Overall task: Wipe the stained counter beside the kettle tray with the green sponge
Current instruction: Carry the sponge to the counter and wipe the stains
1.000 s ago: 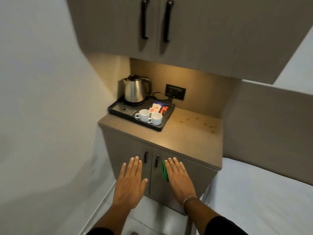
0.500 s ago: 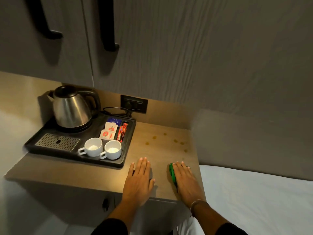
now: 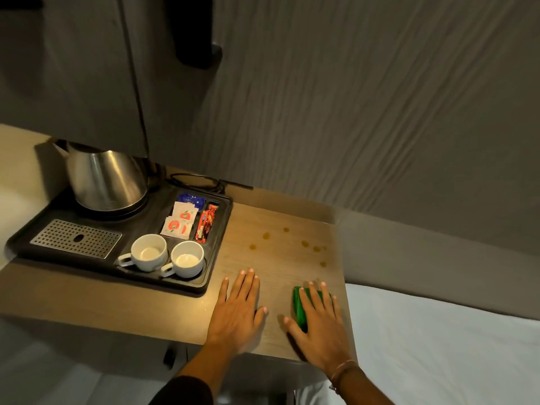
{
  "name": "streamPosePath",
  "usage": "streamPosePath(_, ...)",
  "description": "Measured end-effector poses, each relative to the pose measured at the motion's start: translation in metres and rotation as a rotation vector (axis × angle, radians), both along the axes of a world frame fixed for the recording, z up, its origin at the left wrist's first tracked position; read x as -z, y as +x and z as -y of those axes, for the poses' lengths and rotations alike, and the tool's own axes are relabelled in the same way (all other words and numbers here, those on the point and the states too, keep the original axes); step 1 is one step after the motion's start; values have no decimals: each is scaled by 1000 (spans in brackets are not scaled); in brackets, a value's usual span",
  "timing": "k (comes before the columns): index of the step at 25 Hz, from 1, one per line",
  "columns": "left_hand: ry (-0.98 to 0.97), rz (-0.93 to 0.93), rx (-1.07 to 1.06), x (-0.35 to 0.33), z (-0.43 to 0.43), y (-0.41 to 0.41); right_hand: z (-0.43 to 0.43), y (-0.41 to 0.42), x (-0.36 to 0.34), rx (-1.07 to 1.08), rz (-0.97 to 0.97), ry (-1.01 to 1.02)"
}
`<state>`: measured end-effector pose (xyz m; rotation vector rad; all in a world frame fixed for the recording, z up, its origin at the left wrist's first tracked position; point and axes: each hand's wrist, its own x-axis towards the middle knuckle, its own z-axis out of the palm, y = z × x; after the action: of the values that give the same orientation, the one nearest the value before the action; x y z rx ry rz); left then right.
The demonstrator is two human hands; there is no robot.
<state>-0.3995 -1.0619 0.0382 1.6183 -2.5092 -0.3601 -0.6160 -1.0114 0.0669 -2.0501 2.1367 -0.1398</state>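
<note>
The wooden counter point(image 3: 280, 217) carries several brown stains point(image 3: 266, 235) to the right of the black kettle tray point(image 3: 216, 244). My right hand point(image 3: 318, 325) lies flat over the green sponge point(image 3: 298, 306) near the counter's front right edge, pressing it onto the wood; most of the sponge is hidden under my fingers. My left hand point(image 3: 238, 308) rests flat on the counter with fingers spread and nothing in it, just right of the tray's front corner. The stains lie beyond both hands, toward the wall.
The tray holds a steel kettle point(image 3: 106, 179), two white cups point(image 3: 149, 252), sachets point(image 3: 179, 222) and a metal drip grate point(image 3: 76, 238). An upper cabinet point(image 3: 292, 97) with dark handles overhangs the counter. A white bed point(image 3: 438, 346) borders the counter's right side.
The view has moved closer to the counter. Both hands went from in front of the lower cabinet doors up onto the counter top, the right one keeping the sponge under it.
</note>
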Motion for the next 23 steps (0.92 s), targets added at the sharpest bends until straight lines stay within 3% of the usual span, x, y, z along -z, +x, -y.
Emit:
streamPosePath(5,-31,-23,-10,10,1,1,5,25,9,146,-23,-86)
streamPosePath(11,-46,-5,11,17,0,2,-14,-22,21,-69,-83,-116)
streamPosePath(16,-75,-50,-3,25,3,3,37,-51,12,57,54,-143)
streamPosePath(20,-98,-76,-18,32,5,3,8,-67,31,-203,4,-142)
streamPosePath(23,-95,-81,-18,34,5,2,26,-100,26,-173,39,-157)
